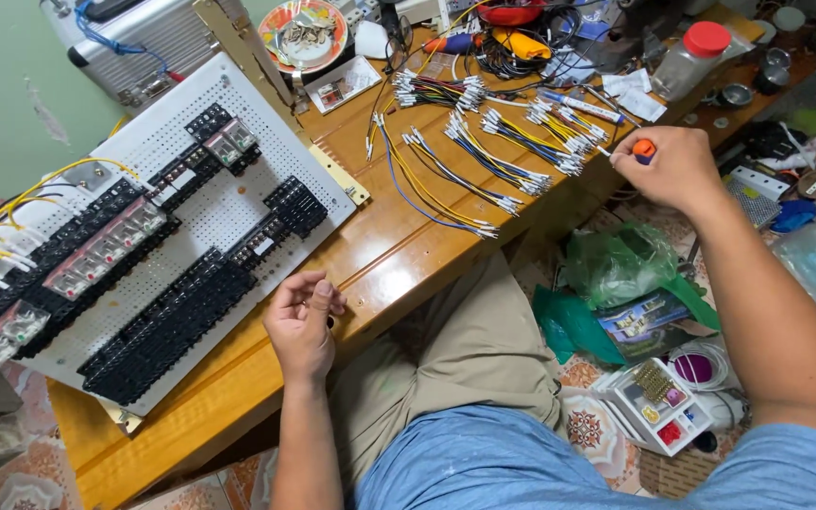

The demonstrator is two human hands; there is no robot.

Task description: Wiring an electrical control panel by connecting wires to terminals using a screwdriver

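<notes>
My right hand (674, 168) is closed around an orange-handled screwdriver (644, 148) at the right edge of the wooden table (384, 260), beside bundles of blue and yellow wires (484, 151) with white ferrules. My left hand (302, 321) rests loosely curled on the table's front edge with nothing in it, just right of a white perforated panel (214, 212). The panel carries rows of black terminal blocks (167, 326) and clear relays (106, 247). Yellow wires (2, 222) run from the panel's left end.
A metal case (144, 38) stands at the back left, and a plate (302, 33) of small parts behind the panel. A red-capped jar (691, 57), tools and cables crowd the back right. Green bags (616, 264), a parts box (658, 406) and clutter lie on the floor at right.
</notes>
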